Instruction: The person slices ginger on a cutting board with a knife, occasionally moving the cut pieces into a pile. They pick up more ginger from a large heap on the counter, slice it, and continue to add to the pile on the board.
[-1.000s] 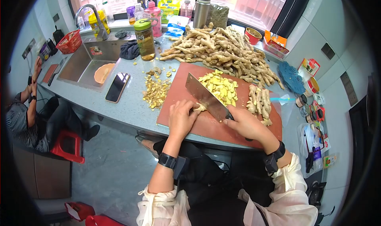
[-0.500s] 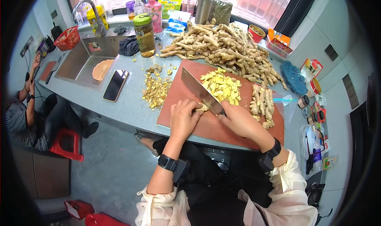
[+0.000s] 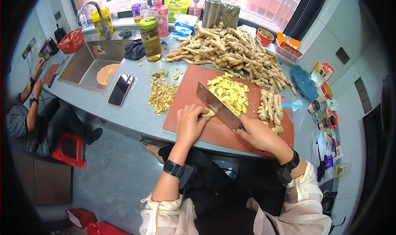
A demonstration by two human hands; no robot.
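My left hand (image 3: 190, 122) presses a small piece of ginger (image 3: 209, 112) against the red-brown cutting board (image 3: 187, 86), fingers curled round it. In my right hand (image 3: 255, 132) is the handle of a cleaver (image 3: 218, 106), its broad blade slanting up and left, just right of the held piece. Behind the blade lies a heap of yellow ginger slices (image 3: 229, 92). Several whole ginger pieces (image 3: 270, 106) rest on the board's right side. Beyond the board rises a large pile of ginger roots (image 3: 235, 49). Trimmings (image 3: 161, 95) are scattered on the counter left of the board.
A phone (image 3: 121, 90) lies on the counter, near a sink (image 3: 74, 68) holding an orange bowl (image 3: 108, 74). A green-lidded bottle (image 3: 151, 41) stands behind the trimmings. Jars (image 3: 317, 116) and a blue woven dish (image 3: 304, 81) are at right. Another person (image 3: 31, 119) sits at far left.
The cleaver and my right hand have shifted right, away from the held ginger piece. My left hand stays almost in place on the piece.
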